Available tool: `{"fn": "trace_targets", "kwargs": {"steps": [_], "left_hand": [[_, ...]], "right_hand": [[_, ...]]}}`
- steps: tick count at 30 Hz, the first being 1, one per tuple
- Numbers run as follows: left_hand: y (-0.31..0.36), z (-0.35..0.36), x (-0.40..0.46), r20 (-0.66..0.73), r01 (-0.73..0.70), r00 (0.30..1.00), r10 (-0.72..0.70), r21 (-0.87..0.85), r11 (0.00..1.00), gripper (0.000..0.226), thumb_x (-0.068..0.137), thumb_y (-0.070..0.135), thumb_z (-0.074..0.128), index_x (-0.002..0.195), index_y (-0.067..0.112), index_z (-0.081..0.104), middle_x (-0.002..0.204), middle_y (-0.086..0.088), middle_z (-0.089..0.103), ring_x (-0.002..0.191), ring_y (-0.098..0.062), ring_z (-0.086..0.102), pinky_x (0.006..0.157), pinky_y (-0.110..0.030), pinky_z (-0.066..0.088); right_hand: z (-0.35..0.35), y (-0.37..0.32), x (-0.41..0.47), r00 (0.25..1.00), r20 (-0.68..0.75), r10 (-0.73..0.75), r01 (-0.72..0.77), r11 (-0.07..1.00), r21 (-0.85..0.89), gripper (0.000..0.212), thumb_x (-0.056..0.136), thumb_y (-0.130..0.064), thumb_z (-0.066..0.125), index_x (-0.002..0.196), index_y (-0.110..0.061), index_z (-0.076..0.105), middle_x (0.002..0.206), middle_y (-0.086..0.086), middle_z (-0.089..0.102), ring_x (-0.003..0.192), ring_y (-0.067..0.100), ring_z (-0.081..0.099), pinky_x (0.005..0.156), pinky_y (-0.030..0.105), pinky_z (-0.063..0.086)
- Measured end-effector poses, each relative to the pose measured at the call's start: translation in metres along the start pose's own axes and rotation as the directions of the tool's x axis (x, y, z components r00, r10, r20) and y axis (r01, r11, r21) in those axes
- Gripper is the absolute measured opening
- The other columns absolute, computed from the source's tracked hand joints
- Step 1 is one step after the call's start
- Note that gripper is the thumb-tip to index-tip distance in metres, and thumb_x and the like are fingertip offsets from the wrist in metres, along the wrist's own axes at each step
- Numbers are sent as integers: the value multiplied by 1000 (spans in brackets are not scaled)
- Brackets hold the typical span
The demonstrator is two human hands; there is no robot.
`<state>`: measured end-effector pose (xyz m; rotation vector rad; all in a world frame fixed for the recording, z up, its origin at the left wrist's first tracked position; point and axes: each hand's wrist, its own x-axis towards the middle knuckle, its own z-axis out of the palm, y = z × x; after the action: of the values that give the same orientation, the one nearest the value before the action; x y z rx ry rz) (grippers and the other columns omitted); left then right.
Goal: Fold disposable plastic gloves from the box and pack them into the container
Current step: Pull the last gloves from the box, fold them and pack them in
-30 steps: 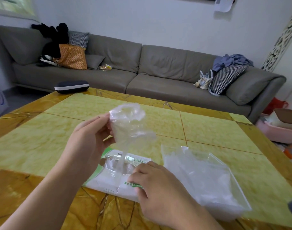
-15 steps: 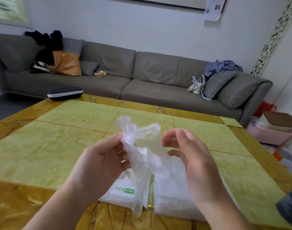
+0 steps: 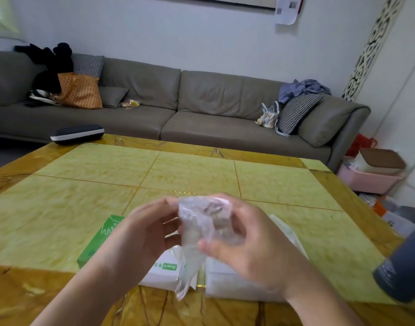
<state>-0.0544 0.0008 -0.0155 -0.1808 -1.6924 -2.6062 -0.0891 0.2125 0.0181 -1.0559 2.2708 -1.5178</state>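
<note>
Both of my hands were up over the near edge of the table (image 3: 60, 203), sharing one clear plastic glove (image 3: 199, 234). My left hand (image 3: 140, 236) pinched its upper edge at the fingertips; my right hand (image 3: 246, 241) curled round the other side, thumb pressed against the film. The glove ran top to bottom, bunched wide between my fingers and tapering to a loose tail that pointed down at the tabletop. It was thin, crinkled, see-through film, wrinkled all over. Beneath it lay the glove box (image 3: 100, 238), flat cardboard, green on its side and white on top with a green label. Just to its right sat the container (image 3: 237, 281), a cloudy translucent plastic one, mostly hidden behind my right wrist. The tabletop was glossy, yellow-green squares framed in amber marbling.
</note>
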Motion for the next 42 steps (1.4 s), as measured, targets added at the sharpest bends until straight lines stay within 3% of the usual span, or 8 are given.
{"fn": "trace_targets", "kwargs": {"steps": [6,12,17,21,30,37,40,42], "left_hand": [[-1,-1,0,10,37,999,-37,9,999,53,60,52,90,83,10,70,93,-19,57,90,-36,50,81,-48,44],[8,-2,0,-40,153,988,-150,59,987,45,88,46,62,98,4,73,96,-17,67,86,-35,61,81,-47,48],[21,8,-9,-69,253,966,-250,468,847,55,80,68,71,114,25,77,118,-4,76,108,-25,73,99,-48,53],[20,9,-9,-115,224,974,-195,609,761,13,98,13,67,98,4,76,94,-11,79,89,-29,77,88,-50,61],[19,5,-11,-185,185,975,-122,376,908,25,97,18,63,93,-2,77,90,-26,75,74,-34,73,65,-38,61],[17,14,-3,-411,82,912,-3,176,981,23,90,22,67,94,2,78,73,-15,65,60,-24,60,55,-33,55],[17,26,-9,-427,-3,881,204,425,905,20,98,22,64,87,16,79,72,-7,66,65,-22,57,65,-36,50],[23,48,-16,-283,-176,827,486,691,701,14,97,21,63,88,23,75,75,3,67,69,-10,60,66,-24,51]], "right_hand": [[-2,-2,1,983,-148,106,-68,969,237,44,101,-52,53,102,-16,78,96,4,78,92,24,74,79,35,57],[5,7,4,923,-381,-59,-14,982,-187,28,103,-21,63,77,-16,69,60,3,65,50,13,59,52,28,51],[13,8,2,949,-248,-196,64,887,-457,28,100,-18,68,73,-21,62,54,-6,49,49,15,47,44,21,29],[4,6,4,950,-301,-89,-4,956,-294,25,103,-22,64,79,-19,70,52,-4,49,45,7,40,45,18,29],[-28,13,0,900,-366,236,-205,971,120,27,105,-29,62,88,-13,76,56,4,50,46,17,40,40,21,32],[-65,35,-7,736,-585,340,-218,938,270,29,103,-33,64,80,-26,79,57,2,44,52,15,40,39,16,26],[-77,47,-15,718,-573,395,-307,919,248,30,103,-34,65,79,-26,80,61,5,47,50,13,41,38,17,26],[-78,54,-17,728,-545,417,-411,901,140,32,102,-33,64,80,-14,78,56,4,49,43,12,41,43,20,29]]}}
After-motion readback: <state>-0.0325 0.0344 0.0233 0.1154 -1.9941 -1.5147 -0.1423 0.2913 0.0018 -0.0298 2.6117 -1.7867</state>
